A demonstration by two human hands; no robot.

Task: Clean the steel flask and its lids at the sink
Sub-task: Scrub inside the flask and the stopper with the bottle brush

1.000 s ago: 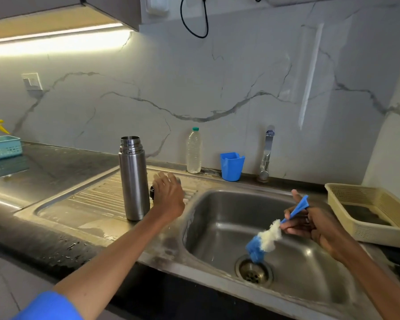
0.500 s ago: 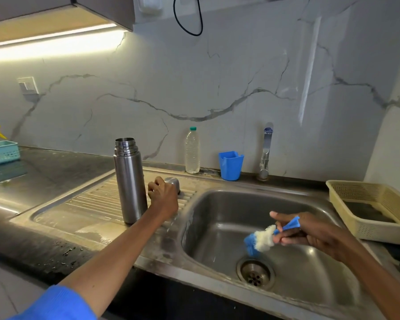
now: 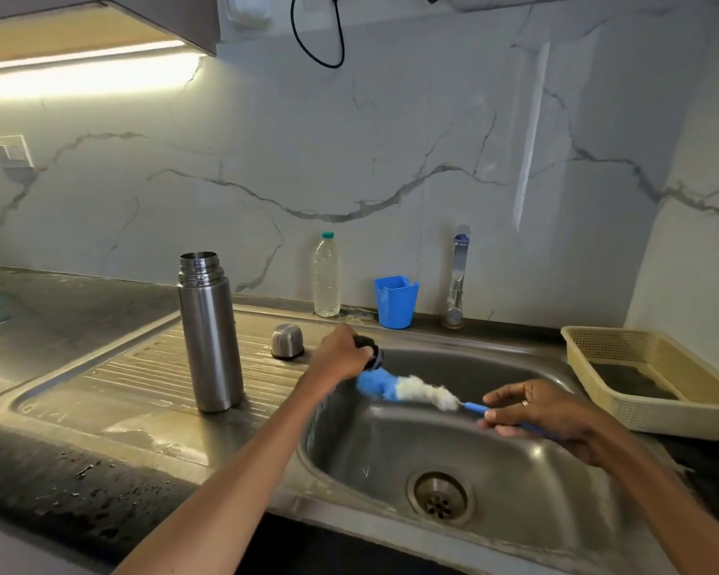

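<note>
The steel flask [image 3: 209,334] stands open on the draining surface left of the sink basin [image 3: 453,441], its steel cap [image 3: 287,341] just beside the basin's rim. At that rim the left hand [image 3: 341,354] closes its grip around the dark inner lid [image 3: 370,351]; over the basin the right hand [image 3: 544,412] pinches the brush [image 3: 407,390] handle. Scrubbing that lid seems in hand; next, likely work the bristles around it.

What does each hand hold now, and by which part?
The left hand grips the small black inner lid around its side. The right hand pinches the blue-and-white bottle brush by its thin blue handle.
</note>
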